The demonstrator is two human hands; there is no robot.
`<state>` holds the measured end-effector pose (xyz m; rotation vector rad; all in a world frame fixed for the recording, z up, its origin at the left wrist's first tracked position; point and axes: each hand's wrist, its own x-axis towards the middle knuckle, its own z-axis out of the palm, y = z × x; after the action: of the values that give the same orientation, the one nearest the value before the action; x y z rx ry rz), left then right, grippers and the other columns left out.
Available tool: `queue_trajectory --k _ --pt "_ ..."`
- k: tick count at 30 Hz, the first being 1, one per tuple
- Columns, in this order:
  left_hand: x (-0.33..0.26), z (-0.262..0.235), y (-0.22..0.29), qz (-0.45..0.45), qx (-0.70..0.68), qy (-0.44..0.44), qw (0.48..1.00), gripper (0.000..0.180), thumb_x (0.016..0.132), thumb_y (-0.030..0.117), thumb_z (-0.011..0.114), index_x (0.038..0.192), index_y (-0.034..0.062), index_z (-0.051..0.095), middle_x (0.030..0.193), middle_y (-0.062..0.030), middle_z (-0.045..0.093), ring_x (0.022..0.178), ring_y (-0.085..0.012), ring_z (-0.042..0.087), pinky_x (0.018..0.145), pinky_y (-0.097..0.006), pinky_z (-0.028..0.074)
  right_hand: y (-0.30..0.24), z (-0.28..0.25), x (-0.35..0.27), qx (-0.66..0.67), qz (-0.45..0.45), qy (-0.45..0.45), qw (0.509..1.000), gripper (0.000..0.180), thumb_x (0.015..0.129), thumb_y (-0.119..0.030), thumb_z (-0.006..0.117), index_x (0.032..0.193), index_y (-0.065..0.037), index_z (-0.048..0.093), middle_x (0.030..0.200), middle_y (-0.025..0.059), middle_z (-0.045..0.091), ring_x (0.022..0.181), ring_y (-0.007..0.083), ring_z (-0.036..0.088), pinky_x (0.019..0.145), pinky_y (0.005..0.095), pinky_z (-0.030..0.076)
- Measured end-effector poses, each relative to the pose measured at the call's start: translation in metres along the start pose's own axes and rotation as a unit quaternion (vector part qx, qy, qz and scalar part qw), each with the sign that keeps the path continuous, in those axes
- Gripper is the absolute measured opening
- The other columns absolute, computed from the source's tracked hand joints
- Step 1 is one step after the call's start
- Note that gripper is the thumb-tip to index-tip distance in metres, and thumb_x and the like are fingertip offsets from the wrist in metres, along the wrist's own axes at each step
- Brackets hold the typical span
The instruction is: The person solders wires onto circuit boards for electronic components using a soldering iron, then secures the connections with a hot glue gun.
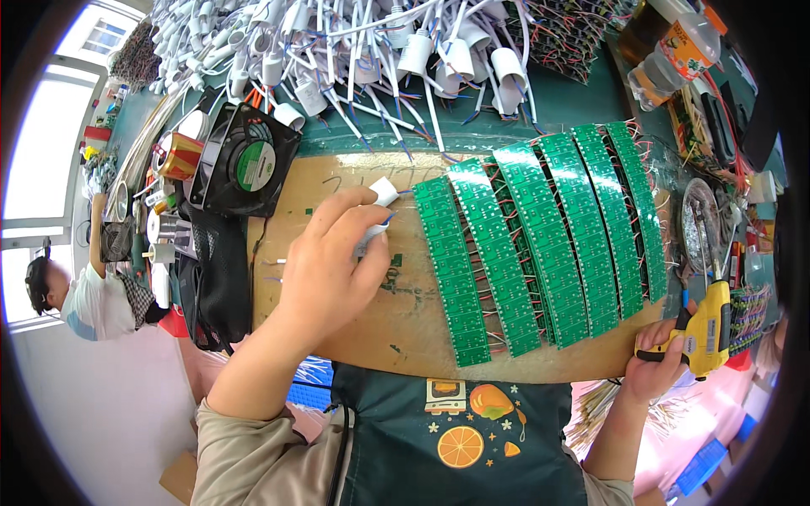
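My left hand (333, 257) is closed around white lamp sockets; one white socket (386, 191) pokes out past the fingers, and short blue wire ends reach toward the circuit boards. How many pieces it holds is partly hidden. Several strips of green circuit boards (544, 240) lie side by side on a brown work board (363, 341), red and white wires showing between them. At the right edge of that board my right hand (654, 364) grips a yellow and black soldering gun (710, 325), its tip pointing away from me.
A large heap of white sockets with wires (413, 55) covers the far side of the green bench. To the left stand a black fan (246, 160), a can (180, 156) and a black mesh bag (221, 278). A bottle (675, 63) lies far right; another person (101, 295) is at left.
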<state>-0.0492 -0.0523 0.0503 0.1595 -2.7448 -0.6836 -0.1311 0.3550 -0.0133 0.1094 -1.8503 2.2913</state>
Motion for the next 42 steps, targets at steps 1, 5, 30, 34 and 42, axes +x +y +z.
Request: queue_trajectory --k 1,5,30,34,42 --pt "-0.002 0.006 -0.001 -0.008 -0.020 0.016 1.000 0.023 0.080 0.000 0.068 0.102 0.0037 0.065 0.111 -0.0140 0.065 0.092 -0.0334 0.066 0.075 -0.040 0.054 0.000 0.000 0.000 0.000 0.002 -0.003 1.000 0.057 0.100 -0.022 0.050 0.145 0.007 0.030 0.078 0.0052 0.047 0.060 0.0122 0.046 0.054 0.0264 0.040" --pt "-0.005 0.026 -0.012 0.041 0.011 0.074 0.996 0.021 0.078 -0.002 0.069 0.097 0.0045 0.066 0.110 -0.0129 0.066 0.094 -0.0320 0.065 0.078 -0.039 0.053 -0.001 0.000 0.001 0.001 0.000 -0.018 1.000 0.054 0.101 -0.022 0.050 0.144 0.005 0.031 0.078 0.0043 0.046 0.062 0.0122 0.045 0.056 0.0265 0.039" --pt "0.013 0.051 -0.031 0.074 -0.008 0.103 0.992 0.017 0.077 0.001 0.072 0.092 0.0036 0.064 0.124 -0.0157 0.059 0.119 -0.0382 0.055 0.098 -0.047 0.044 -0.044 0.067 -0.048 0.027 0.114 -0.160 0.980 0.081 0.085 -0.043 0.077 0.141 0.001 0.038 0.069 0.0018 0.049 0.054 0.0130 0.047 0.045 0.0264 0.038" --pt "0.014 0.050 -0.031 0.070 -0.024 0.102 0.992 0.019 0.077 0.000 0.072 0.093 0.0031 0.063 0.124 -0.0166 0.058 0.118 -0.0388 0.055 0.099 -0.046 0.045 -0.065 0.088 -0.056 -0.036 0.285 -0.262 0.921 0.086 0.078 -0.046 0.083 0.138 -0.003 0.040 0.072 0.0005 0.052 0.059 0.0152 0.051 0.050 0.0307 0.044" --pt "0.014 0.047 -0.034 0.074 -0.061 0.091 0.991 0.020 0.077 -0.002 0.071 0.094 0.0015 0.062 0.126 -0.0195 0.056 0.121 -0.0412 0.054 0.101 -0.047 0.045 -0.069 0.121 -0.044 -0.048 0.443 -0.333 0.831 0.066 0.079 -0.040 0.083 0.121 -0.001 0.050 0.081 0.0042 0.054 0.077 0.0171 0.056 0.071 0.0333 0.049"
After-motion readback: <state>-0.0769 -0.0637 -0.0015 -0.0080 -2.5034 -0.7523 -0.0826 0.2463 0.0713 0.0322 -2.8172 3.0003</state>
